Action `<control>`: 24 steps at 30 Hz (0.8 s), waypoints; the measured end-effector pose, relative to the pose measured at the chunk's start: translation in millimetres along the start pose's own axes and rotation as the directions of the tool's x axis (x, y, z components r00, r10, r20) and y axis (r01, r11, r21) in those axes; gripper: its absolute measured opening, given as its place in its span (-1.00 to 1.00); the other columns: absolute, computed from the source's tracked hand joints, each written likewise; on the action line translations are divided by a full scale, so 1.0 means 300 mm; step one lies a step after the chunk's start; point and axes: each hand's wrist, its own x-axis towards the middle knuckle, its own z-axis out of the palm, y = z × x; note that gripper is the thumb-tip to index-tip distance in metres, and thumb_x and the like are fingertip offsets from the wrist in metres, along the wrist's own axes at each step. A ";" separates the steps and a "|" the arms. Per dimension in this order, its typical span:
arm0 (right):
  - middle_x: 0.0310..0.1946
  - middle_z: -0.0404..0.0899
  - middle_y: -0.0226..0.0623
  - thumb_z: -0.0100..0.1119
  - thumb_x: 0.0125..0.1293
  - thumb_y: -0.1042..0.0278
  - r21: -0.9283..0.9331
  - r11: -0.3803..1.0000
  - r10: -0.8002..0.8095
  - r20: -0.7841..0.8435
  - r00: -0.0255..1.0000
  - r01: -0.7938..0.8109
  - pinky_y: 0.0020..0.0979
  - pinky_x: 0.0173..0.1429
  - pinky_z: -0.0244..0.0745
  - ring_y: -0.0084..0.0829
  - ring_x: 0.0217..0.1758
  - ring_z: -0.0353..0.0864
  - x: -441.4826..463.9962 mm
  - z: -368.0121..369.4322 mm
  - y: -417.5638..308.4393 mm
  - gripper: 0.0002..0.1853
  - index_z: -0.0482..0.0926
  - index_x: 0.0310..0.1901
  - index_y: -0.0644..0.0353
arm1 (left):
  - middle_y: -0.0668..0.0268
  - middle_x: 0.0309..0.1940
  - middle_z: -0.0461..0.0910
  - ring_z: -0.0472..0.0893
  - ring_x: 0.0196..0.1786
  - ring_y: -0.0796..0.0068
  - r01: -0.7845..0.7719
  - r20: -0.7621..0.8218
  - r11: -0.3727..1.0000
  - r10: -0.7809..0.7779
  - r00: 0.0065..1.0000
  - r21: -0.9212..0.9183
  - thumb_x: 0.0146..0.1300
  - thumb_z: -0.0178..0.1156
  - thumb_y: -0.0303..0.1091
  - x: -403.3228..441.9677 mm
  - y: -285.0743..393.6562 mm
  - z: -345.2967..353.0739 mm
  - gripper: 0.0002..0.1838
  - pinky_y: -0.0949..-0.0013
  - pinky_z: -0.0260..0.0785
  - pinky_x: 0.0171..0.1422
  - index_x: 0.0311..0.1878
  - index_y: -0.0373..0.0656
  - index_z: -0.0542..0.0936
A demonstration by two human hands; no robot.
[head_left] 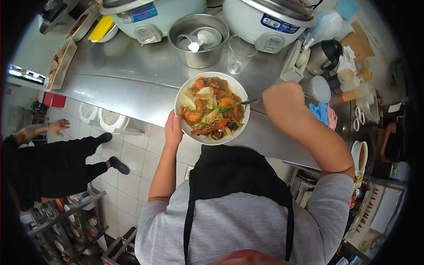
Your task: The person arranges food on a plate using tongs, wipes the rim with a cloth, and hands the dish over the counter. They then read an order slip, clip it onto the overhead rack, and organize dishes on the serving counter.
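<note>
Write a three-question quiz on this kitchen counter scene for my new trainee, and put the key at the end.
1. Which hand holds the metal utensil over the white plate?
2. True or false: the left hand is at the plate's edge.
3. Relative to the steel pot, the clear cup stands: a) inside; b) beside; c) underneath.

Key: 1. The right hand. 2. True. 3. b.
</note>
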 end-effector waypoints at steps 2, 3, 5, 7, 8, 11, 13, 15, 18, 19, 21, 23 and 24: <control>-0.38 0.58 -0.37 0.00 0.01 0.40 -0.038 0.999 0.008 0.073 0.997 -0.005 -0.33 -0.19 0.30 -0.38 -0.29 0.55 0.042 0.020 -0.026 -0.81 0.59 -0.34 0.08 | 0.19 -0.19 0.43 0.39 -0.13 0.45 -0.005 -0.005 1.000 0.005 1.000 -0.008 0.26 -0.27 -0.20 -0.001 0.018 0.004 -0.59 0.46 0.21 -0.04 -0.04 -0.35 0.36; -0.37 0.58 -0.38 0.01 0.01 0.40 -0.070 0.997 -0.014 0.039 0.999 0.016 -0.32 -0.20 0.29 -0.39 -0.28 0.55 0.075 0.044 -0.038 -0.81 0.59 -0.33 0.07 | 0.19 -0.19 0.43 0.39 -0.13 0.45 -0.007 -0.008 1.000 0.007 1.000 -0.011 0.26 -0.27 -0.20 -0.003 0.024 0.005 -0.59 0.46 0.21 -0.03 -0.04 -0.35 0.36; -0.37 0.57 -0.41 0.02 0.00 0.40 -0.135 0.989 -0.059 -0.029 0.998 0.055 -0.31 -0.22 0.26 -0.40 -0.28 0.54 0.132 0.073 -0.059 -0.80 0.59 -0.32 0.04 | 0.18 -0.19 0.43 0.39 -0.13 0.46 0.002 0.000 1.000 -0.002 1.000 -0.008 0.26 -0.27 -0.20 -0.003 0.011 0.001 -0.59 0.46 0.20 -0.03 -0.04 -0.35 0.36; -0.37 0.57 -0.40 0.02 0.01 0.39 -0.194 0.980 -0.056 -0.117 0.992 0.032 -0.35 -0.22 0.25 -0.42 -0.30 0.54 0.149 0.058 -0.048 -0.82 0.59 -0.33 0.04 | 0.18 -0.19 0.43 0.39 -0.13 0.46 0.002 0.007 1.000 -0.002 1.000 -0.009 0.26 -0.27 -0.20 0.001 0.006 -0.001 -0.59 0.46 0.20 -0.03 -0.04 -0.35 0.36; -0.38 0.57 -0.40 0.02 0.01 0.39 -0.224 0.974 -0.058 -0.160 0.985 0.021 -0.36 -0.22 0.24 -0.43 -0.30 0.54 0.147 0.043 -0.045 -0.82 0.59 -0.34 0.03 | 0.18 -0.19 0.43 0.39 -0.13 0.46 -0.001 0.009 1.000 0.001 1.000 -0.012 0.26 -0.27 -0.20 0.001 0.005 -0.001 -0.59 0.47 0.20 -0.03 -0.04 -0.35 0.36; -0.56 0.53 -0.43 0.00 -0.05 0.39 -0.186 0.983 -0.061 -0.301 0.952 0.005 -0.41 -0.28 0.27 -0.43 -0.38 0.53 0.074 0.002 0.003 -0.87 0.58 -0.51 -0.01 | 0.13 -0.23 0.46 0.43 -0.16 0.39 -0.013 0.008 1.000 0.013 1.000 0.003 0.24 -0.25 -0.21 0.000 0.016 -0.006 -0.59 0.43 0.23 -0.05 -0.03 -0.35 0.35; -0.58 0.52 -0.41 0.00 -0.07 0.40 -0.207 0.973 -0.151 -0.252 0.956 0.099 -0.41 -0.29 0.27 -0.43 -0.39 0.53 0.027 0.009 0.011 -0.87 0.58 -0.55 -0.01 | 0.10 -0.26 0.48 0.46 -0.18 0.35 -0.014 -0.004 1.000 0.015 1.000 0.008 0.23 -0.24 -0.21 0.000 0.013 -0.005 -0.59 0.41 0.25 -0.07 -0.03 -0.35 0.35; -0.60 0.52 -0.41 0.01 -0.10 0.40 -0.225 0.957 -0.227 -0.192 0.955 0.182 -0.41 -0.30 0.26 -0.43 -0.40 0.53 0.020 0.037 0.008 -0.88 0.57 -0.59 -0.01 | 0.10 -0.27 0.49 0.46 -0.19 0.35 -0.010 -0.022 1.000 0.010 1.000 0.003 0.23 -0.24 -0.22 -0.001 0.003 -0.002 -0.60 0.40 0.26 -0.08 -0.03 -0.34 0.35; -0.62 0.51 -0.41 0.02 -0.13 0.39 -0.240 0.933 -0.311 -0.166 0.936 0.267 -0.41 -0.31 0.26 -0.43 -0.43 0.52 0.096 0.157 -0.019 -0.90 0.55 -0.63 0.01 | 0.10 -0.27 0.49 0.46 -0.20 0.35 -0.021 -0.039 1.000 0.022 0.999 0.016 0.23 -0.25 -0.22 0.000 0.001 0.001 -0.60 0.41 0.26 -0.09 -0.04 -0.33 0.36; -0.62 0.50 -0.41 0.02 -0.13 0.39 -0.244 0.929 -0.332 -0.215 0.918 0.279 -0.41 -0.31 0.26 -0.43 -0.44 0.52 0.127 0.174 -0.019 -0.90 0.55 -0.63 0.01 | 0.10 -0.27 0.49 0.46 -0.19 0.35 -0.015 -0.029 1.000 0.015 0.999 0.014 0.23 -0.25 -0.22 0.000 0.000 0.000 -0.60 0.41 0.26 -0.09 -0.04 -0.33 0.36; -0.61 0.49 -0.40 0.02 -0.13 0.39 -0.235 0.932 -0.338 -0.302 0.891 0.274 -0.40 -0.31 0.26 -0.43 -0.45 0.51 0.145 0.195 -0.004 -0.91 0.54 -0.62 0.02 | 0.10 -0.27 0.49 0.46 -0.19 0.35 -0.001 -0.007 1.000 0.001 1.000 0.011 0.23 -0.25 -0.22 0.000 -0.002 -0.004 -0.60 0.41 0.26 -0.08 -0.04 -0.33 0.36; -0.61 0.48 -0.40 0.02 -0.13 0.38 -0.208 0.946 -0.311 -0.378 0.872 0.248 -0.41 -0.31 0.26 -0.42 -0.46 0.51 0.120 0.155 0.017 -0.92 0.53 -0.62 0.04 | 0.17 -0.23 0.45 0.41 -0.16 0.43 -0.002 0.013 1.000 0.002 1.000 -0.003 0.26 -0.26 -0.21 0.002 0.013 -0.005 -0.59 0.45 0.22 -0.06 -0.04 -0.34 0.36; -0.61 0.49 -0.39 0.02 -0.11 0.38 -0.186 0.942 -0.332 -0.387 0.860 0.279 -0.40 -0.31 0.26 -0.42 -0.46 0.51 0.094 0.133 0.024 -0.91 0.54 -0.62 0.04 | 0.20 -0.22 0.44 0.39 -0.15 0.47 -0.001 0.021 1.000 0.001 1.000 -0.011 0.27 -0.27 -0.20 0.000 0.020 -0.005 -0.59 0.48 0.20 -0.04 -0.04 -0.35 0.36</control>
